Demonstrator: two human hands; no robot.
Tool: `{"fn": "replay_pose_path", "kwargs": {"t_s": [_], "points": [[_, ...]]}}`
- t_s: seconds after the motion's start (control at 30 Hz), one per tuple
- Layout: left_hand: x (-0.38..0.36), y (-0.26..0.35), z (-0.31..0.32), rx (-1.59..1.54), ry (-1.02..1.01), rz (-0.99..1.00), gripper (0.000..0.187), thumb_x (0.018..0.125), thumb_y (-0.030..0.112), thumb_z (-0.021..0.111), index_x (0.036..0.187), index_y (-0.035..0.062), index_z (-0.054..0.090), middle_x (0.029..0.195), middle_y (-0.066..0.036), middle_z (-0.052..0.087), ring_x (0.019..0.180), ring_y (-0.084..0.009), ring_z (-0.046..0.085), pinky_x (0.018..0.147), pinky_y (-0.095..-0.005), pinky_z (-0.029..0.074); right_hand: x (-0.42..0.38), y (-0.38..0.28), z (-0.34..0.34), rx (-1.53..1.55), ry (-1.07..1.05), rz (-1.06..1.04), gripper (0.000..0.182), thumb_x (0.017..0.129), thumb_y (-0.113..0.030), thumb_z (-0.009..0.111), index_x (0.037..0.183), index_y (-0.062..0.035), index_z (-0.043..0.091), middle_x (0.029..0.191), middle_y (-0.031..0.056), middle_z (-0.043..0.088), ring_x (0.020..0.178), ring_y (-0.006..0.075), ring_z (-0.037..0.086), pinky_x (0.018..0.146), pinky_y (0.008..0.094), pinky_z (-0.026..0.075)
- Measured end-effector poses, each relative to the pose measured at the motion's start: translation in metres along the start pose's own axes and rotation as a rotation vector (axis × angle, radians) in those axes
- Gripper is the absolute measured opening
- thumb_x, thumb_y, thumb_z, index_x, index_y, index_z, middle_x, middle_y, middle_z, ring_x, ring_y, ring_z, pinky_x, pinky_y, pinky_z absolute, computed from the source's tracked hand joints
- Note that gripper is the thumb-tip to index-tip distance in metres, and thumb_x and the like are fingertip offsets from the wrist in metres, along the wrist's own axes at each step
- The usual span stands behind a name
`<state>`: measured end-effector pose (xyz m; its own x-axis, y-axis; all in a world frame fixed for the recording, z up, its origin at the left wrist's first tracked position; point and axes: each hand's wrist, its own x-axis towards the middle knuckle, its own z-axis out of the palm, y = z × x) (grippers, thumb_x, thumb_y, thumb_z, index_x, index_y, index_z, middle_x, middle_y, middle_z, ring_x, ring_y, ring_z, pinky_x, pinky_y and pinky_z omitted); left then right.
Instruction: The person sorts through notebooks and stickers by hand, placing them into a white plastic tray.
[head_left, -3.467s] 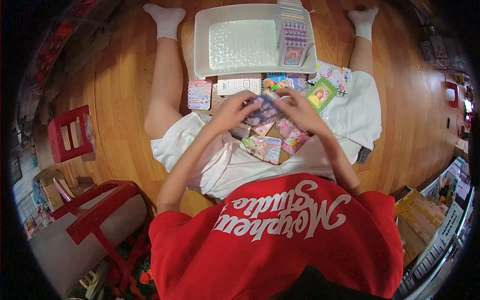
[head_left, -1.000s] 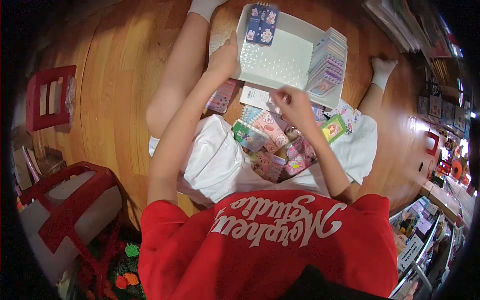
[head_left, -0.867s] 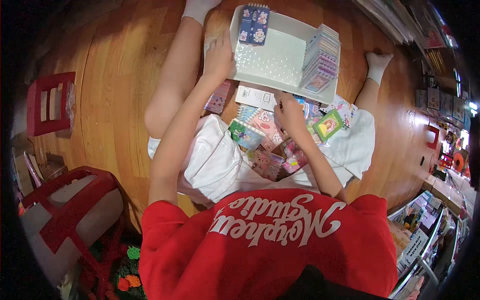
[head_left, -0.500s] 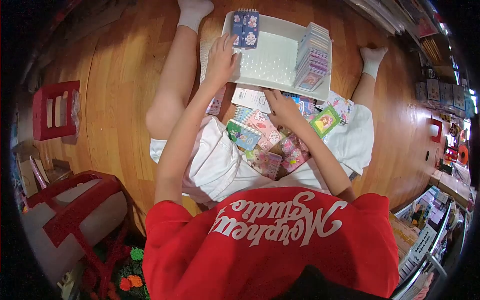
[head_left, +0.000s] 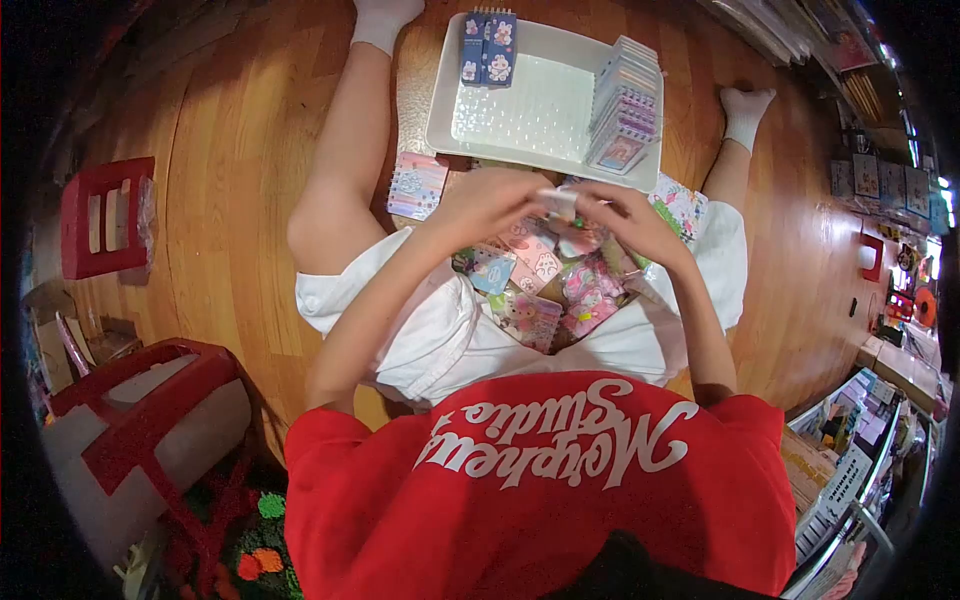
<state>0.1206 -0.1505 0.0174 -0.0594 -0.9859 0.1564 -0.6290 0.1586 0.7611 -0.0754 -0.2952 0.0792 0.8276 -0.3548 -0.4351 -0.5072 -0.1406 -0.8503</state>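
My left hand (head_left: 495, 208) and my right hand (head_left: 635, 222) meet just below the white basket (head_left: 545, 152), fingers closed on a small white pad-like thing (head_left: 558, 205), blurred and seen nearly edge-on. Beneath them, between my legs, lie several small notebooks: a pink one with bunnies (head_left: 540, 265), a blue one (head_left: 492, 272), and a pink packet (head_left: 590, 290). A pastel striped spiral notebook (head_left: 417, 186) is left of my left hand. Inside the basket, dark blue spiral notepads (head_left: 488, 50) lie at the left and a stack of notebooks (head_left: 625, 105) stands at the right.
My legs are spread on the wooden floor (head_left: 225, 200) around the basket. A red stool (head_left: 108, 218) is at the left, with a larger red-framed piece (head_left: 150, 410) nearer. Crowded shelves and boxes (head_left: 850, 440) line the right side. A floral notebook (head_left: 680, 208) lies by my right knee.
My left hand has left the dark blue notepads and come down to my right hand. The white pad-like thing is now lifted between both hands. The basket has shifted slightly left.
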Motion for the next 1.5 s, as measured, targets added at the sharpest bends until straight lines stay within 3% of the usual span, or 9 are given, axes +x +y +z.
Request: {"fn": "replay_pose_path", "kwargs": {"t_s": [0.17,0.27,0.37,0.57,0.9,1.07,1.2,1.3,1.5], "points": [[-0.022,-0.009,-0.037,-0.538,0.359,-0.398,0.031,0.091,0.019,0.063,0.115,0.0002,0.059,0.104,-0.010,0.067,0.091,-0.0172,0.066,0.075,-0.0304,0.053,0.001,0.004,0.010,-0.046,0.394,-0.171,0.045,0.096,-0.030,0.057,0.127,0.0021,0.052,0.098,0.0098,0.063,0.067,0.0119,0.059,0.060,0.0272,0.048],[-0.044,-0.006,-0.047,-0.961,0.523,-0.558,0.037,0.093,0.020,0.061,0.121,-0.0030,0.055,0.108,-0.010,0.066,0.094,-0.0145,0.065,0.077,-0.0277,0.054,-0.002,0.004,0.046,-0.213,0.182,0.044,0.044,0.091,-0.024,0.062,0.125,0.0029,0.053,0.103,0.0127,0.062,0.078,0.0210,0.063,0.070,0.0317,0.049],[-0.064,-0.007,-0.042,-1.346,0.624,-0.606,0.045,0.092,0.015,0.061,0.131,-0.0020,0.047,0.117,-0.011,0.062,0.101,-0.0167,0.064,0.085,-0.0293,0.054,0.018,0.063,0.089,-0.544,0.223,-0.446,0.052,0.082,-0.016,0.069,0.128,0.0010,0.049,0.109,0.0178,0.059,0.097,0.0297,0.057,0.083,0.0371,0.046],[-0.072,-0.013,-0.042,-1.575,0.789,-0.526,0.048,0.096,0.016,0.055,0.138,-0.0003,0.038,0.126,-0.013,0.057,0.108,-0.0194,0.061,0.089,-0.0328,0.053,0.050,0.074,0.100,-0.785,0.075,-0.391,0.049,0.073,-0.012,0.071,0.117,0.0003,0.052,0.108,0.0209,0.054,0.095,0.0369,0.054,0.083,0.0442,0.045],[-0.064,-0.022,-0.031,-1.208,0.799,-0.530,0.049,0.090,0.008,0.065,0.133,0.0006,0.044,0.120,-0.009,0.059,0.106,-0.0150,0.060,0.090,-0.0302,0.051,0.042,0.030,0.063,-0.336,-0.029,-0.248,0.040,0.076,-0.008,0.069,0.110,0.0009,0.051,0.093,0.0162,0.058,0.086,0.0258,0.059,0.075,0.0346,0.047],[-0.061,-0.016,-0.034,-1.370,0.739,-0.516,0.042,0.101,0.023,0.049,0.136,0.0006,0.041,0.122,-0.008,0.058,0.107,-0.0139,0.059,0.091,-0.0304,0.050,0.008,-0.034,0.018,-0.132,0.143,-0.244,0.034,0.082,-0.010,0.068,0.113,0.0014,0.058,0.091,0.0125,0.065,0.081,0.0162,0.062,0.070,0.0289,0.049],[-0.055,-0.014,-0.026,-1.327,0.614,-0.513,0.044,0.102,0.023,0.046,0.138,0.0004,0.040,0.126,-0.008,0.056,0.110,-0.0133,0.057,0.092,-0.0286,0.048,0.015,-0.052,-0.004,0.361,0.158,-0.239,0.036,0.084,-0.010,0.071,0.116,0.0018,0.060,0.093,0.0034,0.064,0.087,0.0110,0.062,0.075,0.0260,0.051],[-0.054,-0.013,-0.009,-1.165,0.564,-0.524,0.046,0.101,0.022,0.047,0.141,-0.0001,0.038,0.129,-0.008,0.055,0.117,-0.0128,0.052,0.098,-0.0264,0.042,0.046,-0.044,0.019,0.425,0.144,-0.246,0.039,0.084,-0.008,0.070,0.120,0.0009,0.059,0.101,0.0057,0.065,0.088,0.0097,0.060,0.075,0.0241,0.048],[-0.055,-0.008,-0.009,-1.402,0.483,-0.622,0.048,0.102,0.027,0.046,0.142,0.0016,0.035,0.130,-0.010,0.054,0.116,-0.0129,0.053,0.096,-0.0271,0.045,0.082,-0.018,0.066,0.179,0.352,-0.278,0.033,0.079,-0.011,0.075,0.109,-0.0013,0.066,0.090,0.0023,0.061,0.075,0.0072,0.054,0.067,0.0231,0.047]]}}
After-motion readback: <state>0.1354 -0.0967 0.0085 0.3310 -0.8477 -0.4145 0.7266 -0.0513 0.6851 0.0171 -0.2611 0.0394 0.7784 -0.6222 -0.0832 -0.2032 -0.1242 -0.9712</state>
